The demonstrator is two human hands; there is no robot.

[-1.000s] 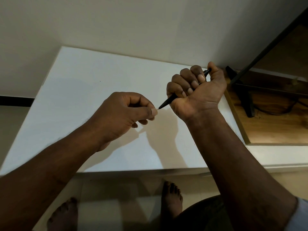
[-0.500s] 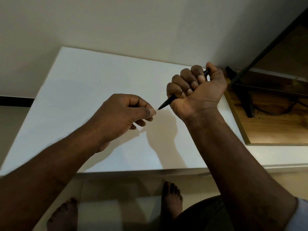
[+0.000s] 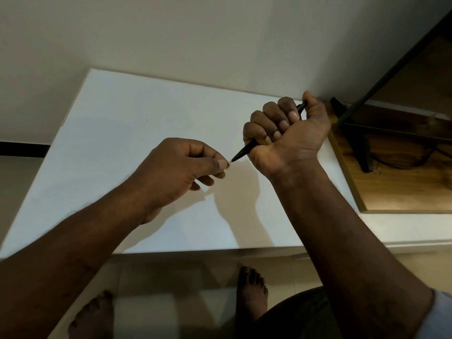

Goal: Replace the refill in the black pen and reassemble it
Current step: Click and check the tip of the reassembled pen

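A black pen (image 3: 245, 150) is held in the fist of my right hand (image 3: 287, 133). It slants down to the left, and my thumb presses on its top end near the wall. Only the tapered nose and a bit of the top show; the barrel is hidden in my fist. My left hand (image 3: 181, 167) has thumb and forefinger pinched together right at the pen's thin refill point (image 3: 231, 161). Both hands hover over the white table (image 3: 127, 133).
The white table runs up to a pale wall at the back. To the right lies a wooden surface (image 3: 401, 192) with a black stand (image 3: 354, 133) and a cable. Below the table's front edge are my bare feet (image 3: 252, 289) on a tiled floor.
My left thumb has slid slightly back from the pen's nose, so the thin point now shows. My right fist has shifted a little left with the pen.
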